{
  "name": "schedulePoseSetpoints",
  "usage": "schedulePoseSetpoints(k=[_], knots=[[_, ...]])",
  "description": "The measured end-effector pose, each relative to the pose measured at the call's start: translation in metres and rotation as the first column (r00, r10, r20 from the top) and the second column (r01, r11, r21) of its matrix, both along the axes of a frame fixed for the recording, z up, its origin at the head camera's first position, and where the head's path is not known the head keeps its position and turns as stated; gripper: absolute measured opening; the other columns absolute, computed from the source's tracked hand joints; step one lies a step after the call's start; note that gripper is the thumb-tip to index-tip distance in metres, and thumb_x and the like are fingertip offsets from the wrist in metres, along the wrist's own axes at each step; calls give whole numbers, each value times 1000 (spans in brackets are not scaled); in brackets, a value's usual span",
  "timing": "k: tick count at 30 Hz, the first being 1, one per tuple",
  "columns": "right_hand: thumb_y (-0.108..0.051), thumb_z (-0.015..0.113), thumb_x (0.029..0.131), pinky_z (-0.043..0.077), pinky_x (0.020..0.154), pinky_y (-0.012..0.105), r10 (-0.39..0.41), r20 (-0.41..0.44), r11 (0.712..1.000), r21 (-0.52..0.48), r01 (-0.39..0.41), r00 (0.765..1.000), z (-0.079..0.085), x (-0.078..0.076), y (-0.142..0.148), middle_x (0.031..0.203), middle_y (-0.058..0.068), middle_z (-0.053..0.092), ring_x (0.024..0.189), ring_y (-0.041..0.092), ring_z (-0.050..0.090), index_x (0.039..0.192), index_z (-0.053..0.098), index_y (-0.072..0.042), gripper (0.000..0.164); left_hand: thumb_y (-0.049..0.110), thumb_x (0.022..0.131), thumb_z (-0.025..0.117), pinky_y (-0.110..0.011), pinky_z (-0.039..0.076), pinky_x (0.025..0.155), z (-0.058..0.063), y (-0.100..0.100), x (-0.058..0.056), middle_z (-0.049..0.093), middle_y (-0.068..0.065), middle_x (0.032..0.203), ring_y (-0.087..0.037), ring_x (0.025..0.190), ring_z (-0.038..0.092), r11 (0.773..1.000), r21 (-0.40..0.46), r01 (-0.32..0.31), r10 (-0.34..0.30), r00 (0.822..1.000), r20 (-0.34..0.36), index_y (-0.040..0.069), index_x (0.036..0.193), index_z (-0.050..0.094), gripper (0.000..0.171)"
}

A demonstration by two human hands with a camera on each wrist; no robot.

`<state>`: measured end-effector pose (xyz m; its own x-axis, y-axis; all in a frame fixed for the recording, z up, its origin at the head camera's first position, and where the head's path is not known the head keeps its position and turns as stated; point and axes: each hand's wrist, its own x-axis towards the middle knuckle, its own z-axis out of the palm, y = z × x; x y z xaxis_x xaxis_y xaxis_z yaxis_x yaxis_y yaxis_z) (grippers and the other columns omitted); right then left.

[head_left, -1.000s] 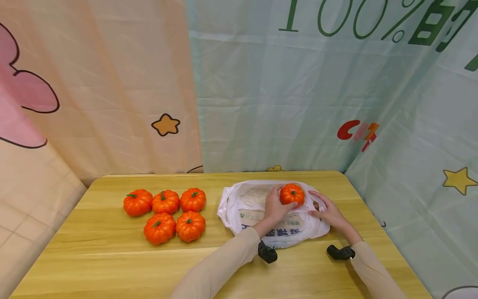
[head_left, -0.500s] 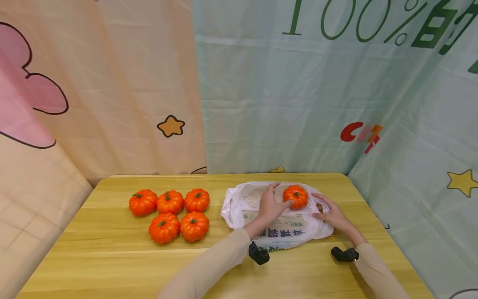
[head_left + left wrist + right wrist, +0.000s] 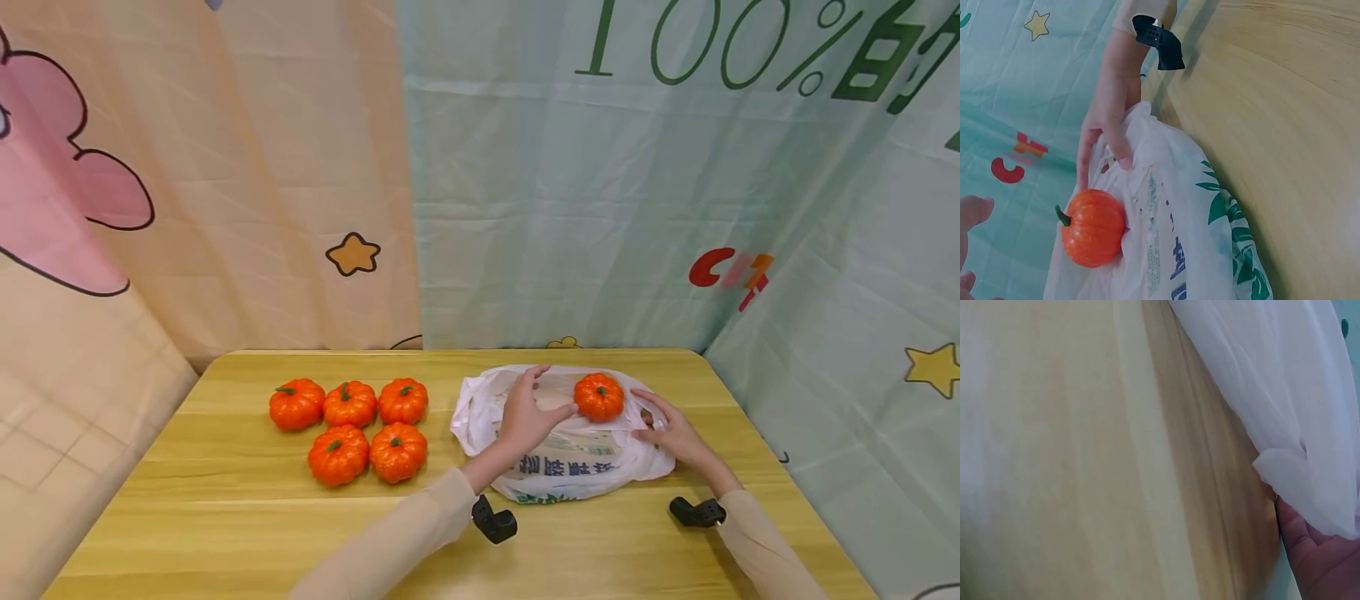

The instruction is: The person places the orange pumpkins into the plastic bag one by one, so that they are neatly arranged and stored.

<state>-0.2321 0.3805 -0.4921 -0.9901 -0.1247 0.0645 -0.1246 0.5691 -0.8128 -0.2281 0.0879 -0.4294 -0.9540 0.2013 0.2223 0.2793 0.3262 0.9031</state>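
An orange pumpkin (image 3: 599,397) with a green stem sits at the far right part of a white plastic bag (image 3: 570,479) lying on the table. My left hand (image 3: 525,417) is over the bag with thumb and fingers spread, the thumb tip close beside the pumpkin and nothing held. At the bag's right end, my right hand (image 3: 678,433) grips the plastic, its index finger and thumb reaching over it; the other fingers are mostly hidden. In the right wrist view, white plastic covers part of the right hand (image 3: 1325,562). The left wrist view shows the pumpkin (image 3: 1093,228) below the right index fingertip.
Several more orange pumpkins (image 3: 348,404) stand in two rows on the left of the wooden table (image 3: 247,533). Printed curtains (image 3: 525,208) hang behind the table and along its sides. Each wrist carries a black camera (image 3: 495,521).
My left hand has let go of the pumpkin on the bag and drawn back left, its fingers spreading. The right hand stays at the bag's right end. The head view has shifted slightly.
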Motion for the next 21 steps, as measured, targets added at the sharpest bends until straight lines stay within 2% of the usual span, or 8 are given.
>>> schedulePoseSetpoints(k=[9,14,21], knots=[[-8,71,85,49,76,17,8,5,1000,9,-8,1000,1,2,-1,144,29,36,103,30,51,145,36,-3,70,30,81,77,-46,47,96,7,-36,7,48,-9,141,-30,122,50,1000,22,2,-1,1000,-30,12,139,45,68],[-11,71,85,47,77,15,3,10,1000,23,-3,1000,3,3,-1,145,28,34,105,31,50,146,36,-4,70,28,80,77,-47,46,99,14,-55,11,48,-13,141,-33,122,49,999,29,-21,21,999,-27,11,138,45,69],[-12,71,86,44,80,15,10,4,1000,27,-10,1000,4,3,-3,146,27,34,105,29,50,145,36,-3,70,21,79,79,-50,46,100,19,-79,12,49,-16,139,-38,121,48,998,39,-50,52,997,-58,7,136,47,67]])
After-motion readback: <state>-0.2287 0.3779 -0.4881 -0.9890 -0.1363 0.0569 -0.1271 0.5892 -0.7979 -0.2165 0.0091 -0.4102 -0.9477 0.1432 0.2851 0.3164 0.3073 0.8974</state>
